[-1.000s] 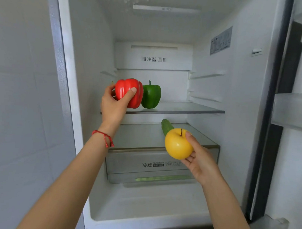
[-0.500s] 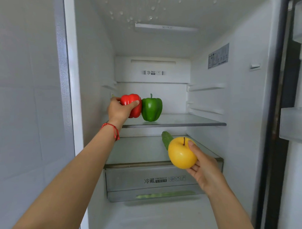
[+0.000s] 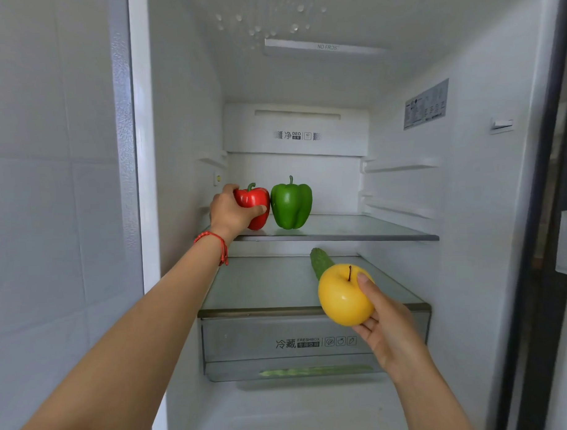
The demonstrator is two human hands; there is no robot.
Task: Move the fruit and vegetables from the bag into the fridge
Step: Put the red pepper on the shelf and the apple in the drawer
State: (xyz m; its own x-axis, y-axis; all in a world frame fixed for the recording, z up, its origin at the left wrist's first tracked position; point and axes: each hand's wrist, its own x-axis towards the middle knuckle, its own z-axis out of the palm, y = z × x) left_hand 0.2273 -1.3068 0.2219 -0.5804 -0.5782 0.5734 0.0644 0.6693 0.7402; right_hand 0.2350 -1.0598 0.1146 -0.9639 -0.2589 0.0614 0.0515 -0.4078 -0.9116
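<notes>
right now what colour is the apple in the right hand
Yellow: the apple in the right hand, clear in the head view.

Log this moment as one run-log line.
left hand grips red bell pepper on glass shelf | right hand holds yellow apple

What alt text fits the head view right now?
A left hand grips a red pepper on the fridge's glass shelf, beside a green pepper. The right hand holds a yellow apple before a cucumber lying below.

Pale tiled wall [image 3: 50,190] left; daylight.
</notes>
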